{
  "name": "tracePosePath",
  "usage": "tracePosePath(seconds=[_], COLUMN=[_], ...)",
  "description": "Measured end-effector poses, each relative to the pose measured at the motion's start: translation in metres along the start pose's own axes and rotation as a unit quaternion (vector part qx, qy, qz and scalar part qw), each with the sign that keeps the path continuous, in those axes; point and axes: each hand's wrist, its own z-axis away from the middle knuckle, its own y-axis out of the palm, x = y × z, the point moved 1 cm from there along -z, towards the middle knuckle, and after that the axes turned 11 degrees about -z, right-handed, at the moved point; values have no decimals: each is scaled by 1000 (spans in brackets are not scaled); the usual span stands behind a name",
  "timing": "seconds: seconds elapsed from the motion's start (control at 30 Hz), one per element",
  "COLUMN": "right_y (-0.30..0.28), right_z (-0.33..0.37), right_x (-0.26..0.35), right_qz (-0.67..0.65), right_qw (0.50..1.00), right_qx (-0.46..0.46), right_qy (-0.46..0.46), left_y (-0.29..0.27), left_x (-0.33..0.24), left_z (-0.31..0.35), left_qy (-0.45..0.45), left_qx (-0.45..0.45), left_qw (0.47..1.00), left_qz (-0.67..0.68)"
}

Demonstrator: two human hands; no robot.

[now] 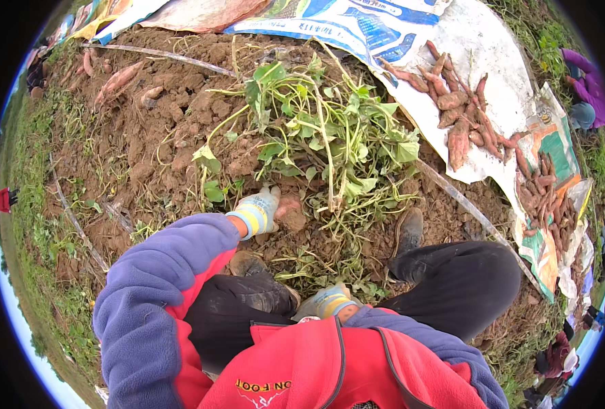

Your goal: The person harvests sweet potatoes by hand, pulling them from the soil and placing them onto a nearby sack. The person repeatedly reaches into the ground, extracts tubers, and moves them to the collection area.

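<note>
My left hand [258,210], in a pale glove with a yellow and blue cuff, is low at the soil in front of me. Its fingers curl against the left side of a reddish, soil-covered sweet potato [290,213], partly sunk in the dirt. Close to my lap, between my knees, is my right hand [328,301] in a matching glove. Its fingers are mostly hidden, so whether it holds anything does not show. Cut leafy green vines [316,129] lie heaped just beyond the left hand.
Sweet potatoes [463,112] are piled on a white plastic sheet [483,48] at the far right, with another pile [544,191] nearer. More roots [118,83] lie on the soil far left. A pale strip [473,208] crosses the ground. Other people [589,88] are at the edges.
</note>
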Motion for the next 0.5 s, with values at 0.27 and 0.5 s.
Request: tracePosePath(seconds=[0.27,0.5], right_y=[28,13], right_z=[31,79], right_x=[25,4], right_qz=[74,-92], right_qw=[989,905], right_qx=[-115,-400], right_qy=[-59,-114], left_y=[-17,-43], left_x=[-73,-42], left_z=[73,168], left_qy=[19,-44], left_qx=[-54,-121], left_qw=[995,987], left_qz=[-86,94])
